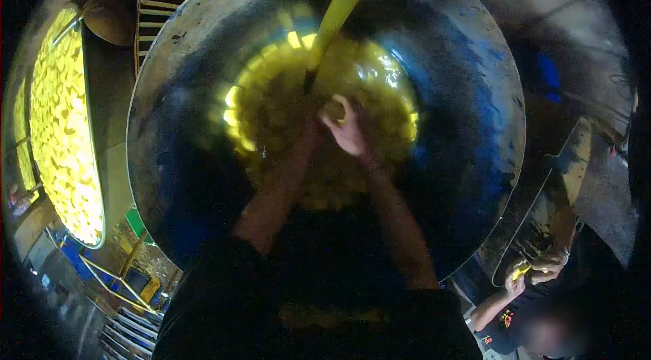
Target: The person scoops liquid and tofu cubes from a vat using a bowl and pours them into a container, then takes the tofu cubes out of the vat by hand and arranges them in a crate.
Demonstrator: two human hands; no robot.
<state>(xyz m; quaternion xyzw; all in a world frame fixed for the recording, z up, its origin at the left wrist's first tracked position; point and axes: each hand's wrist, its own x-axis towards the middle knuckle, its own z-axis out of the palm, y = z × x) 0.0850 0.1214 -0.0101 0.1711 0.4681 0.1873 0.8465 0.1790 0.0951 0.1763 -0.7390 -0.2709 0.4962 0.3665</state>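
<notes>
Right hand (349,130) curls, grip unclear, left hand (317,128) too dark to read, both over the large pan (468,41) of yellowish liquid (281,105); yellow pieces (61,116) lie heaped leftward, progress apparently partial.

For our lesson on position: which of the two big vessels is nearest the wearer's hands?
The dark wok, beneath the left hand and right hand. The pan, heaped with yellow pieces, lies off to the left.

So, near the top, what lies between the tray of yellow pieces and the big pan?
A brown rounded object and a slatted frame, in the head view.
</notes>
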